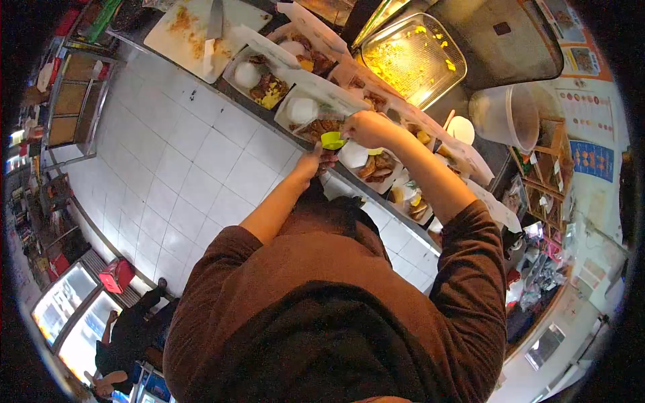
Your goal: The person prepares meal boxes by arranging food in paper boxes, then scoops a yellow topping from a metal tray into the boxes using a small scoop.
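My left hand (314, 163) is closed round a small yellow-green cup (332, 140) at the counter's front edge. Just right of the cup, my right hand (363, 129) is over the food boxes, its fingers curled; whatever they hold is hidden. Below my right hand lies an open box with white rice (354, 155) and sliced meat (377, 167). To the left stands another box with a rice mound (302, 110) and brown meat. Farther left, a box holds rice (247, 75) and yellow bits (274, 94).
A cutting board (176, 41) with a knife (213, 30) lies at the upper left. Behind the boxes are a metal tray (430, 94) of yellow food and a clear bucket (505, 117). Another person (127, 336) is at the lower left.
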`<state>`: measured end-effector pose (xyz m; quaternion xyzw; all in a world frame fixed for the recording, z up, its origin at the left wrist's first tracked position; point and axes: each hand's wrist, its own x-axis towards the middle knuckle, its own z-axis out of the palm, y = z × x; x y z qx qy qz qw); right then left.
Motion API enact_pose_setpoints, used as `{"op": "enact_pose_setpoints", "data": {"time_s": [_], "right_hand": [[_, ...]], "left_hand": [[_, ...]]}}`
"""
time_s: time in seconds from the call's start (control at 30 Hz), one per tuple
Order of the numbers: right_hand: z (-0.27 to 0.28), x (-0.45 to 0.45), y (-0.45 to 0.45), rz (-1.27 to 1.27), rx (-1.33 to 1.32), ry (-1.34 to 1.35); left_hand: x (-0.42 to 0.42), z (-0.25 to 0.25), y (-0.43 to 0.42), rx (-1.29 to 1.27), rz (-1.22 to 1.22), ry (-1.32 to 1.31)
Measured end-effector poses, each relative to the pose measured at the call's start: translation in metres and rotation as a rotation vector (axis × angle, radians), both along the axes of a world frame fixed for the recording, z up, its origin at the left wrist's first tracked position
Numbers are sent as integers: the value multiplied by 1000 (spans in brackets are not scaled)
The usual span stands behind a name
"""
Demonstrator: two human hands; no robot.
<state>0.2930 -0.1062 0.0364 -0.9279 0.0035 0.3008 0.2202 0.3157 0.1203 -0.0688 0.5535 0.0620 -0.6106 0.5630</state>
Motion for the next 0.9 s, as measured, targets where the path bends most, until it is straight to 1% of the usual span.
{"op": "enact_pose_setpoints", "data": {"time_s": [0.13,0.2,0.23,0.3,0.4,0.43,0.47,0.53,0.6,0.67,0.7,0.77,0.8,0.83,0.87,0.9], "right_hand": [[19,10,3,-50,-70,32],[33,13,4,-256,48,156],[29,12,3,-259,49,155],[15,6,3,-233,55,36],[-2,-2,12,-236,97,-36],[-29,-6,10,-116,111,-171],[-26,-7,13,-121,109,-171],[-14,-8,26,-264,144,-98],[-7,-10,22,-224,131,-118],[6,-14,15,-429,316,-66],[6,-18,15,-429,319,-66],[5,-25,14,-624,373,22],[-31,-37,10,-626,375,23],[-95,-54,7,-682,301,-52],[-130,-62,6,-737,227,-129],[-28,-45,17,-828,435,-16]], "left_hand": [[1,3,4,4,-42,-36],[5,2,7,-5,-66,-23],[7,2,8,-15,-91,-7],[11,6,11,-13,-112,-9],[15,13,11,-42,-149,-15],[17,15,10,-71,-160,-19],[18,14,10,-72,-165,-18],[23,8,10,-132,-244,-41],[26,4,7,-122,-280,-39],[31,10,7,-109,-309,-41],[34,24,7,-85,-342,-82],[38,32,8,-59,-376,-122],[40,31,9,-67,-388,-137],[41,30,9,-76,-400,-154],[43,34,9,-74,-401,-156],[45,41,11,-76,-395,-202]]}}
